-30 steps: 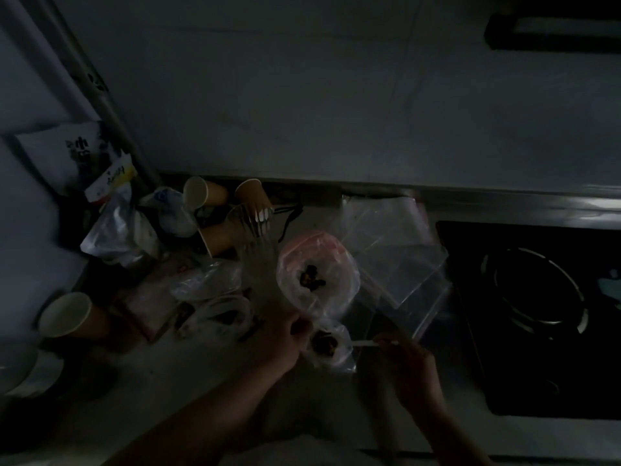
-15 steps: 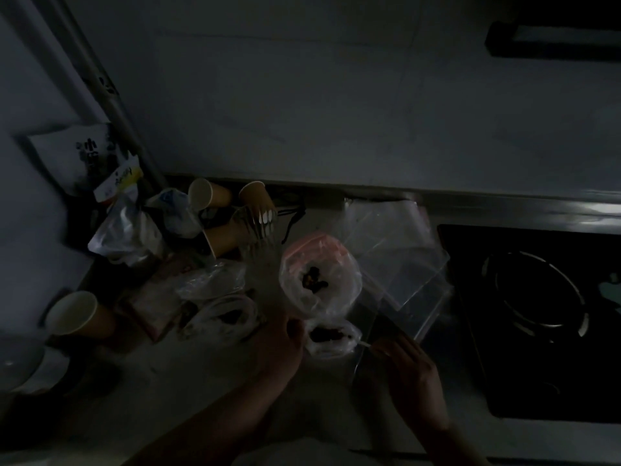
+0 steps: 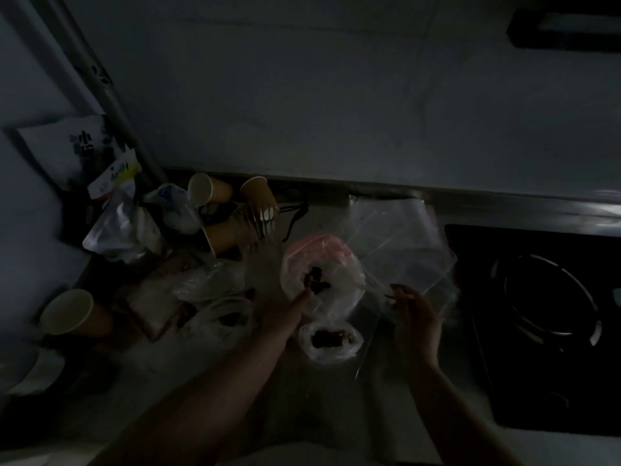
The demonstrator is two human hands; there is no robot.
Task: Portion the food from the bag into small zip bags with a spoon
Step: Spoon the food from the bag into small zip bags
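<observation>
— What does the surface [image 3: 336, 408] carry, dim as the room is?

— A pale wall [image 3: 336, 95] fills the upper frame. Left of centre the surface is crowded: paper cups [image 3: 210, 190], one more paper cup [image 3: 72, 312] lying at the left edge, crumpled plastic bags [image 3: 121, 230] and a printed packet [image 3: 70, 146] in the upper left. A black gas hob [image 3: 544, 297] takes the right side.

— And the food?

— The food bag [image 3: 319, 274], pinkish at its rim, sits mid-frame with dark food [image 3: 316, 280] in it. Just below it lies a small zip bag [image 3: 331, 341] already holding dark pieces. A stack of empty zip bags [image 3: 400, 243] lies between the food bag and the hob.

— The hands?

— The left hand [image 3: 285, 314] reaches to the food bag's lower left rim, a finger extended and touching it. The right hand [image 3: 415, 317] has curled fingers pinching what looks like a thin clear plastic edge; a spoon cannot be made out.

— Free room?

— The bare strip of surface lies along the lower frame, between the forearms and the hob's edge.
</observation>
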